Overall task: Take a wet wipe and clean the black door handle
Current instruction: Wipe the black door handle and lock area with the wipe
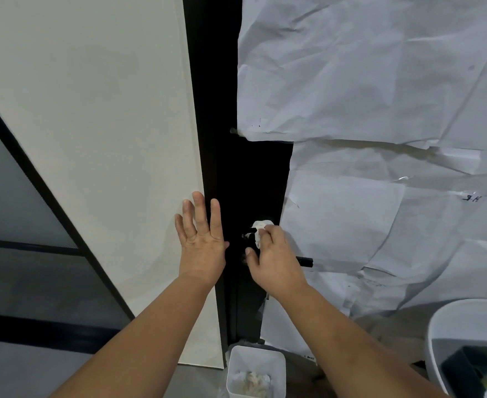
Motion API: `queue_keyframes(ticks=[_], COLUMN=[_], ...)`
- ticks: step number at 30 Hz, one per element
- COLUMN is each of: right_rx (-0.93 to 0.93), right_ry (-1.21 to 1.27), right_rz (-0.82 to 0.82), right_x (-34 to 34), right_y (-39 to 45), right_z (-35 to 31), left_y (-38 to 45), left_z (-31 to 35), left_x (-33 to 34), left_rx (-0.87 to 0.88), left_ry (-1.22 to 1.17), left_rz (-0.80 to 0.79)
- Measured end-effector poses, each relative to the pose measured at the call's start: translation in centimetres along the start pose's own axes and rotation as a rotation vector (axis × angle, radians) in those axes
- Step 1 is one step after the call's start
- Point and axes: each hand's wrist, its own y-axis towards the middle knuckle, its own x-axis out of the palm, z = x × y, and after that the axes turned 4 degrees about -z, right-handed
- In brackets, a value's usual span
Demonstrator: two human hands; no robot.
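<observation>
View from my head, looking down along a door. My left hand (200,239) lies flat and open, fingers spread and pointing up, its palm pressed across the seam where the white wall panel (107,139) meets the black door frame (208,110); it holds nothing. My right hand (271,259) is closed around a crumpled white wet wipe (258,229), which bulges out above my knuckles and is pressed against the black door surface (253,182). The black door handle (305,261) is mostly hidden beneath this hand; only its rounded free end shows, projecting to the right just past my knuckles. Whether the wipe touches the handle's base or only the plate around it I cannot tell. Creased white paper sheets (380,81) cover most of the door to the right, leaving the dark strip around the handle bare; a few small pen marks show on the paper. On the floor below, between my forearms, stands a small white square bin (255,360) containing crumpled used wipes. At the lower right corner is the rim of a larger white round tub (443,326) holding a dark object that I cannot identify. At far left is a dark-framed frosted glass panel (12,182).
</observation>
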Motion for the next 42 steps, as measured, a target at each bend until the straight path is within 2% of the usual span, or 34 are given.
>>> queue_keyframes(ticks=[2,4,6,10,14,18,24,27,32,35,39,42], right_rx=[0.079,0.182,0.232,0.316,0.317,0.299,0.529,0.528,0.396,0.330,0.156,0.135], right_ry=[0.090,0.146,0.169,0.276,0.421,0.565,0.924,0.917,0.885,0.753,0.392,0.259], right_rz=[0.002,-0.084,-0.103,-0.003,0.191,0.300,0.253,0.242,0.260,0.301,0.414,0.392], right_x=[-0.9,-1.7,-2.2,-2.8,-2.8,-1.6,4.0,5.2,7.1,8.8,10.2,11.0], right_y=[1.0,1.9,1.9,0.7,-0.9,-3.6,-6.2,-6.0,-5.2,-4.6,-2.9,-1.8], right_z=[0.1,0.5,1.2,2.2,2.3,1.2,0.4,0.3,-0.6,-0.4,1.1,1.8], left_y=[0.0,-0.1,-0.2,-0.7,-0.7,-0.5,-0.4,-0.4,-0.4,-0.4,-0.3,-0.2], left_z=[0.2,0.3,0.3,-0.1,-0.3,-0.4,-1.0,-1.2,-1.3,-1.3,-1.5,-1.5], left_x=[0.0,-0.1,-0.3,-0.6,-0.5,-0.5,-0.3,-0.3,0.0,0.1,0.1,0.2], left_rx=[-0.006,-0.009,-0.005,0.035,0.062,0.072,0.101,0.115,0.123,0.127,0.137,0.144], left_ry=[0.006,0.013,0.029,0.102,0.099,0.124,0.151,0.151,0.154,0.153,0.160,0.154], left_rz=[0.013,0.029,0.050,0.131,0.230,0.205,0.162,0.158,0.167,0.160,0.148,0.151])
